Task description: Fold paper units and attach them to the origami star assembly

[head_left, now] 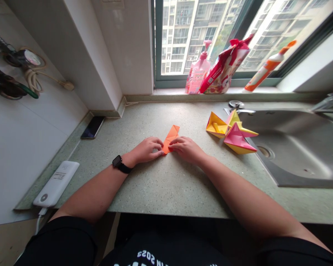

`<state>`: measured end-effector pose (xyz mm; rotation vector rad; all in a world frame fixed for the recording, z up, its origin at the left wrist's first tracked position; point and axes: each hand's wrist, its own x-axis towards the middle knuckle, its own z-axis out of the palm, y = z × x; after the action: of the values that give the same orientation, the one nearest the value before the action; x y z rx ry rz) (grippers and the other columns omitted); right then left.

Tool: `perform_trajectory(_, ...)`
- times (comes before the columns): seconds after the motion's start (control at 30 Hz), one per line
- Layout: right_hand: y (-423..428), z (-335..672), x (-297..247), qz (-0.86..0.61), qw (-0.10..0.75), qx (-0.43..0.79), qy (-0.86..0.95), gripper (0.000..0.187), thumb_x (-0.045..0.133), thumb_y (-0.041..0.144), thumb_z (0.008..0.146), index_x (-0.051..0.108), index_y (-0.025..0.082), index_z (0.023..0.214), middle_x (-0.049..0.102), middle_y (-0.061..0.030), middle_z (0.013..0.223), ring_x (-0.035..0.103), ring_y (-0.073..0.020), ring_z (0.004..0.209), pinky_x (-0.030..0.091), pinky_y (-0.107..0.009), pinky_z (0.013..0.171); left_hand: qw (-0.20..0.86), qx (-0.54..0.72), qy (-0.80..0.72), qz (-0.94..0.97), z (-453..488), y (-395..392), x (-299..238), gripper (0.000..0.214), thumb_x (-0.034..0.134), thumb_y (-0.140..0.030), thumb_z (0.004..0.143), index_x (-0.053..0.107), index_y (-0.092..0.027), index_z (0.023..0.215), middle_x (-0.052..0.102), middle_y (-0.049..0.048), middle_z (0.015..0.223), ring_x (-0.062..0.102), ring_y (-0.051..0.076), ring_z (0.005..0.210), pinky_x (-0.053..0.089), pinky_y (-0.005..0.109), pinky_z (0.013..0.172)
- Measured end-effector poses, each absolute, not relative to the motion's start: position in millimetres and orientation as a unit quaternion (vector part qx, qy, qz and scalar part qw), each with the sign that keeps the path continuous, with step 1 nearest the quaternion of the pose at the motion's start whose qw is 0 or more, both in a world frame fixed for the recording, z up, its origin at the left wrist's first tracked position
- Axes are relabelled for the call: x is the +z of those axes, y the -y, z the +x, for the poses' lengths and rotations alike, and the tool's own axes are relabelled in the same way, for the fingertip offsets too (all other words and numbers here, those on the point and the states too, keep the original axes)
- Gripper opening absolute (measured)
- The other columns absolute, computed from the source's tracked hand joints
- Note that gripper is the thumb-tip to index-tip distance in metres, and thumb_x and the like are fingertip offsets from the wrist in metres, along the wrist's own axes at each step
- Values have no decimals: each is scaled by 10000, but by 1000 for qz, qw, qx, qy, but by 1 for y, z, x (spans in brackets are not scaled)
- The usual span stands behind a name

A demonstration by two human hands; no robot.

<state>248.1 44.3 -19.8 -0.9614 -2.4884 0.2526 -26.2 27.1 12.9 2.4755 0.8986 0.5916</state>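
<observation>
A narrow piece of folded orange paper (pixel 172 135) lies slantwise on the speckled countertop (pixel 166 188), with crease lines across it. My left hand (pixel 148 150), a dark watch (pixel 117 161) on its wrist, pinches the paper's near left edge between thumb and fingers. From the other side, my right hand (pixel 187 148) has its fingers closed together on the paper's right edge. Part of the paper is covered by the fingertips. To the right, beside the sink, sit folded paper shapes in yellow and pink (pixel 234 138).
A steel sink (pixel 277 177) is set into the counter at right. A phone (pixel 92 127) and a white power bank (pixel 56 183) with a cable lie at left. On the windowsill stand a pink pump bottle (pixel 197 74), a red bag (pixel 224 68) and an orange-white tube (pixel 265 72).
</observation>
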Motion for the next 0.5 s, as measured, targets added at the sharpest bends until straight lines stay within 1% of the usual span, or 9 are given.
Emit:
perform_trajectory(0.07,-44,248,-20,-351,231,98,902,267,690,138,1004,890,308,1054,840,-75,1185,787,-259,1060,613,-456,1012,226,216,-330,891,-26,-28,11,278,658,-361,1079,821,-202,919,771,112,1233,719,248,1119,559,444,1071)
perform_trajectory(0.2,-42,248,-17,-357,232,112,898,185,738,221,1008,888,308,1073,835,-82,1210,789,-263,1085,620,-453,1018,241,217,-339,883,-27,-30,9,286,671,-377,1070,814,-205,891,758,118,1278,714,260,1174,547,473,1127)
perform_trajectory(0.37,-41,249,-16,-362,230,109,897,156,769,228,990,887,287,1075,832,-93,1213,791,-260,1082,626,-444,1015,256,201,-340,882,-28,-31,6,268,702,-414,1048,793,-209,902,720,125,1365,683,272,1259,533,484,1170)
perform_trajectory(0.5,-42,249,-18,-359,234,110,897,164,771,225,983,886,286,1083,831,-96,1213,794,-267,1077,630,-452,1008,255,197,-343,882,-27,-30,6,260,665,-382,1064,783,-207,913,710,131,1369,670,275,1280,532,491,1175)
